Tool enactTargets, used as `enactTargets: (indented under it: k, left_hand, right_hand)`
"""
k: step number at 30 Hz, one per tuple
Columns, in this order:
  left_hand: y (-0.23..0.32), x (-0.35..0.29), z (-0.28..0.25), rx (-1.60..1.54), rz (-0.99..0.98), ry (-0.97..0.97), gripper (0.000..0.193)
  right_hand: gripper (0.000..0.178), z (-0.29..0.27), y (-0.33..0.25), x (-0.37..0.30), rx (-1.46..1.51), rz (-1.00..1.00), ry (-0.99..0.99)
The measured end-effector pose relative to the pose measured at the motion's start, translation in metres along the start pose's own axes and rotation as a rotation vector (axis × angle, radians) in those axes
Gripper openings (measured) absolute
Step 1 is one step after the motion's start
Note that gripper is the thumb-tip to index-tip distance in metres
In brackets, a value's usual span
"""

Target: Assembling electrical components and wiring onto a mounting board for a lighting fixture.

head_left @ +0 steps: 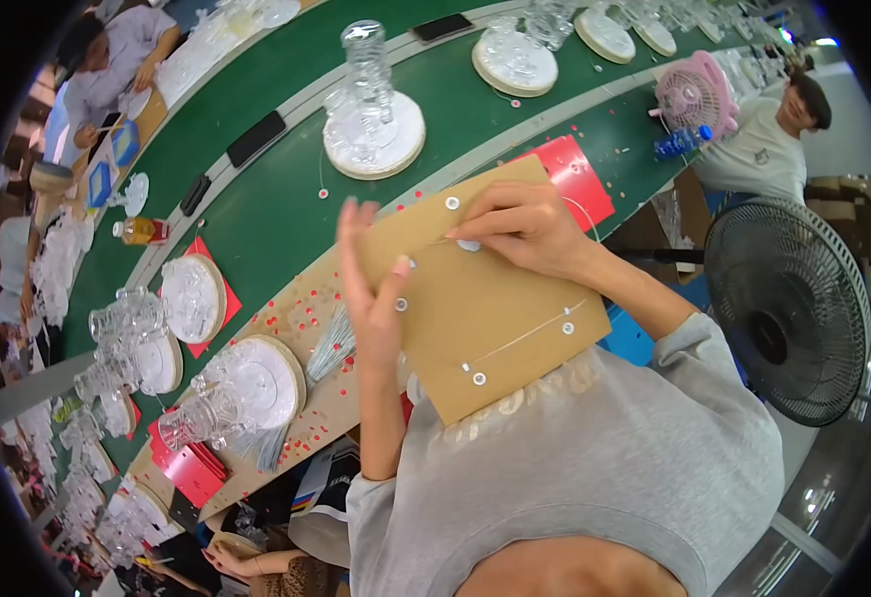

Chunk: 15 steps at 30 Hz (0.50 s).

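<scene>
A tan cardboard sheet [500, 298] lies tilted in front of my chest, with several white ring eyelets along its sides. A thin white cord [525, 336] crosses its lower part, with small clips at its ends. My right hand [520, 227] is over the sheet's upper part, thumb and fingers pinched on a thin cord, beside a small whitish piece [468, 245] partly under the fingers. My left hand [374, 289] is at the sheet's left edge, fingers stretched up and thumb apart, near an eyelet.
A green conveyor [435, 129] curves past, carrying round white discs with clear plastic bottle-like parts [368, 75]. Red cards [575, 179], bundled grey strands [334, 348] and red dots lie about. A black fan [788, 308] stands at right; other people sit around.
</scene>
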<state>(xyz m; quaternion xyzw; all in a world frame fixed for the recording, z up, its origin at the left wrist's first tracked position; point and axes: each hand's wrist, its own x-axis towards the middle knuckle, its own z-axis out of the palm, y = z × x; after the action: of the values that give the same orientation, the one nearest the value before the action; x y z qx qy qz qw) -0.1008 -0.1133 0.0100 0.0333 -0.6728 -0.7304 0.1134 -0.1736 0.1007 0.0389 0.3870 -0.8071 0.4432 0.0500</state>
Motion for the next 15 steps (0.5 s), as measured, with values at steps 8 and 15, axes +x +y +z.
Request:
enactTargets:
  k: [8,15]
  left_hand:
    - [0.002,-0.003,-0.011,-0.333,-0.260,-0.081,0.090]
    - [-0.015,-0.001,-0.011,-0.367,-0.191,-0.109,0.089]
  right_hand:
    - [0.043,0.006,-0.017,0.017,-0.260,-0.187,-0.261]
    - [0.052,0.001,-0.024,0.019,-0.536,-0.323,-0.417]
